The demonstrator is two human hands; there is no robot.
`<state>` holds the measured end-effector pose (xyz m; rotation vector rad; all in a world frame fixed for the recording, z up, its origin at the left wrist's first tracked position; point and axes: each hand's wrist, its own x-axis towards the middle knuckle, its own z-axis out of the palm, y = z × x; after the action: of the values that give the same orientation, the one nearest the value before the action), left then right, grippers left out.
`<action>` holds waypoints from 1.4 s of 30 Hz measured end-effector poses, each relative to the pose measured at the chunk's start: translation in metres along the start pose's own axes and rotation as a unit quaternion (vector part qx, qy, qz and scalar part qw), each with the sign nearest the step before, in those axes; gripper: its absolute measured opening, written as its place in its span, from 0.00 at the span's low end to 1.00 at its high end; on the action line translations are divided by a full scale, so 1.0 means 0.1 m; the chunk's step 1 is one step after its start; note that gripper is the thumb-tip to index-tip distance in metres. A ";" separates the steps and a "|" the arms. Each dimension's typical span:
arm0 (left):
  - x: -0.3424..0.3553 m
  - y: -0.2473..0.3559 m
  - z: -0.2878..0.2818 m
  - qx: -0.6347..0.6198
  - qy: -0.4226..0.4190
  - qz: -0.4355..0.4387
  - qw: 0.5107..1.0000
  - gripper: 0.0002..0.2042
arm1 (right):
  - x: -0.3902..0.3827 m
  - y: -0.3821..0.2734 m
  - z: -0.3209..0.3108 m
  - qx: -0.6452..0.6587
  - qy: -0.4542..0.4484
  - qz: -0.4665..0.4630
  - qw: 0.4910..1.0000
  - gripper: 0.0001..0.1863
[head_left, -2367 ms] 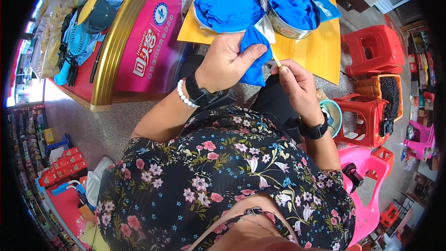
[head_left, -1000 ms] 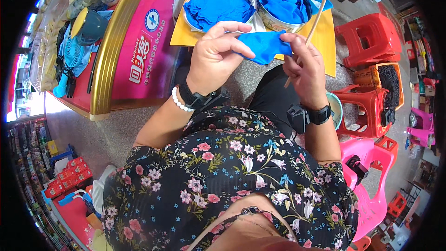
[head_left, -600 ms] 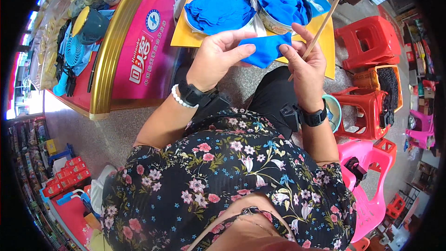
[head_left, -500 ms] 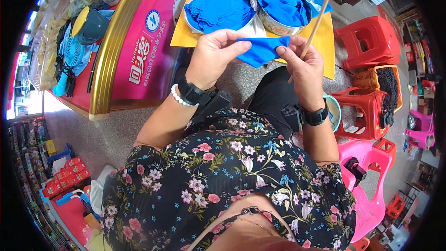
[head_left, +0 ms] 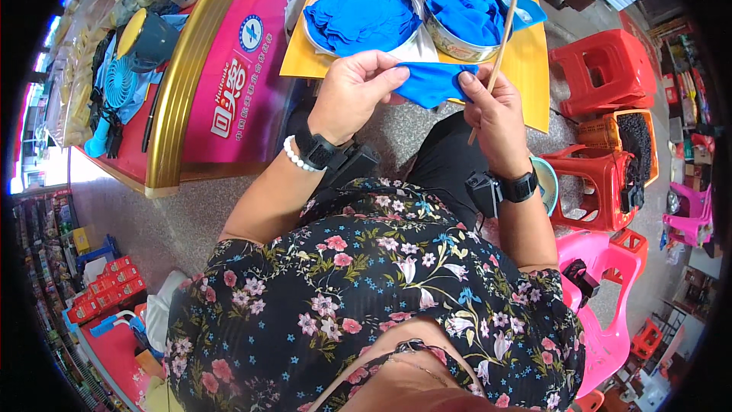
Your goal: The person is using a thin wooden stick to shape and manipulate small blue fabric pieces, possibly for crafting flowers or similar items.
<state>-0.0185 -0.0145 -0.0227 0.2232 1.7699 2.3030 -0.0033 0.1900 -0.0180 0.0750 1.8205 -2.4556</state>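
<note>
A small piece of blue fabric (head_left: pixel 431 84) is stretched between my hands, its lower edge hanging loose. My left hand (head_left: pixel 358 91) pinches its left corner between thumb and fingers. The right corner is pinched by my right hand (head_left: pixel 494 111), which also has a thin wooden stick (head_left: pixel 504 49) tucked between thumb and fingers, slanting up to the right. Just beyond my hands, a round white-rimmed container (head_left: pixel 308 37) holds a pile of flat blue fabric pieces (head_left: pixel 362 17). Beside it stands a round tin (head_left: pixel 461 49) full of crumpled blue fabric pieces (head_left: pixel 467 15).
Both containers stand on a yellow board (head_left: pixel 534 84), with a blue plastic scoop-like container (head_left: pixel 528 11) at its right. A pink counter with gold edging (head_left: pixel 171 107) rises at left. Red stools (head_left: pixel 602 69) and a pink chair (head_left: pixel 610 328) stand at right.
The blue fabric is drawn a little tighter and its hanging point has lifted. My right hand and the stick have shifted slightly left.
</note>
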 end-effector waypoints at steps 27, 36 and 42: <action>0.47 -0.48 -0.83 0.460 0.117 0.088 0.876 0.14 | 0.80 0.29 -0.83 -0.582 0.032 -0.068 0.810 0.13; 0.63 -0.54 -0.92 0.621 0.162 0.019 0.767 0.17 | 0.65 0.59 -0.78 -0.681 -0.002 -0.044 0.731 0.13; 0.81 -0.44 -0.89 0.678 0.207 0.012 0.705 0.24 | 0.60 0.60 -0.62 -0.556 0.060 -0.086 0.825 0.07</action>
<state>-0.1154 -0.0645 -0.0901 -0.0832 3.3070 0.5461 -0.0576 0.2296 -0.0980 -0.0195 3.0681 -1.0863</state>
